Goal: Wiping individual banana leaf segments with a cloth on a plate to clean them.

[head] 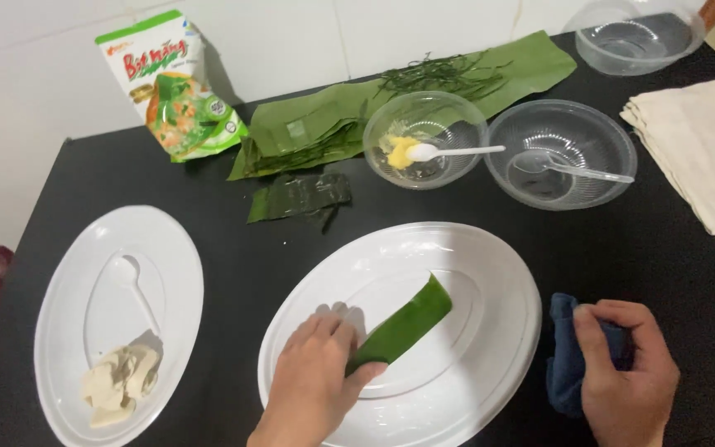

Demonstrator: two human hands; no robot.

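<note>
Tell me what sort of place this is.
Probably a home kitchen or food-preparation table. A left hand holds a green leaf strip on a white oval plate; the right hand grips a blue cloth; a clear bowl holds yellow filling.

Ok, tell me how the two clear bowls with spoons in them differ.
The left bowl holds a yellow lump; the right bowl holds no food. The left bowl's spoon is opaque white, the right bowl's spoon clear. The left bowl looks smaller. Both are clear plastic on the black table.
</note>
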